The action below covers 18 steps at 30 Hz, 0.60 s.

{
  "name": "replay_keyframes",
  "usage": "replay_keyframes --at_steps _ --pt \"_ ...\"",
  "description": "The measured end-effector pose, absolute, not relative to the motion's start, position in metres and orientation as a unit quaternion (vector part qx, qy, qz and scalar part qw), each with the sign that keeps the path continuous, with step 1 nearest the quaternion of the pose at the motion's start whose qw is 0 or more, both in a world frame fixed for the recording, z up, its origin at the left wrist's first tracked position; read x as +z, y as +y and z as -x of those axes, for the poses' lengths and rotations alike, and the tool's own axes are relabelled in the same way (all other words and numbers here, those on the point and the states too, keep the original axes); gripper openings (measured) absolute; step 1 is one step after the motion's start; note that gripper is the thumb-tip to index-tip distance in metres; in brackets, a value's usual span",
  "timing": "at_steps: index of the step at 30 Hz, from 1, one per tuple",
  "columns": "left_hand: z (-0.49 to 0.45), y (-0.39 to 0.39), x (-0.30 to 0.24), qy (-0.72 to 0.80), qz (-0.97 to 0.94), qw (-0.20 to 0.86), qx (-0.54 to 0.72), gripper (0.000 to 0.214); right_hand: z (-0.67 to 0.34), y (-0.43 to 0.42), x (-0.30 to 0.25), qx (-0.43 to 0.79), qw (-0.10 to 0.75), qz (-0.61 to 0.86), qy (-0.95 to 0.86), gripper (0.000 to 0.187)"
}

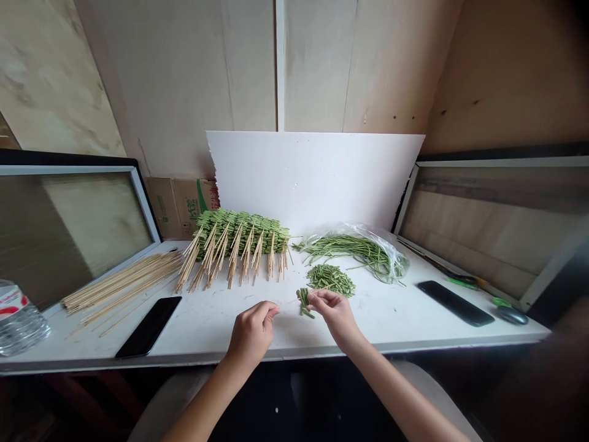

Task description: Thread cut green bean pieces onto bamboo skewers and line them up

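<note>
My left hand (252, 331) hovers over the white table (207, 319) with its fingers pinched on the near end of a thin bamboo skewer (289, 302). My right hand (332, 311) is closed on short green bean pieces (304, 302) threaded on that skewer. Just behind my right hand lies a small heap of cut bean pieces (331, 279). Farther back, long green beans (354, 248) spill from a clear plastic bag. A stack of finished bean skewers (239, 242) lies at the back centre-left.
Bare bamboo skewers (122, 285) lie in a bundle at the left. A black phone (150, 326) rests near the front left edge, a second phone (455, 302) at the right. A water bottle (18, 319) stands far left. Scissors and a mouse (512, 315) lie far right.
</note>
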<state>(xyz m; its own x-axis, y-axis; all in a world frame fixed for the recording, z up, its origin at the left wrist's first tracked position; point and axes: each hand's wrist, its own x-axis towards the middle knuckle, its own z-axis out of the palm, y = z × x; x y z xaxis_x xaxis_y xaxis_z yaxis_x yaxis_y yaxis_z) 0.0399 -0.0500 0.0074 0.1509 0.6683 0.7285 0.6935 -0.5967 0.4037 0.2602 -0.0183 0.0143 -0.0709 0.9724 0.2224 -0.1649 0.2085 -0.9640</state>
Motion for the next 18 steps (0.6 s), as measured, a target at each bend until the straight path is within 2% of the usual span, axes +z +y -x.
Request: replay_keyframes --at_steps 6,8,10,13,18 --pt "-0.034 -0.044 0.007 -0.476 0.742 0.014 -0.472 0.024 -0.274 -0.011 0.023 0.452 0.543 0.378 -0.599 0.036" --pt "-0.030 -0.039 0.006 -0.497 0.730 0.003 -0.469 0.024 -0.283 -0.005 0.020 0.355 0.500 0.413 -0.673 0.036" --pt "-0.026 -0.035 0.005 -0.515 0.721 -0.011 -0.463 0.023 -0.291 0.003 0.010 0.204 0.441 0.465 -0.741 0.033" --pt "-0.024 -0.032 0.003 -0.526 0.720 -0.023 -0.452 0.023 -0.298 0.013 -0.010 0.030 0.370 0.511 -0.776 0.030" --pt "-0.026 -0.032 0.000 -0.533 0.725 -0.034 -0.435 0.023 -0.298 0.018 -0.029 -0.016 0.338 0.530 -0.778 0.026"
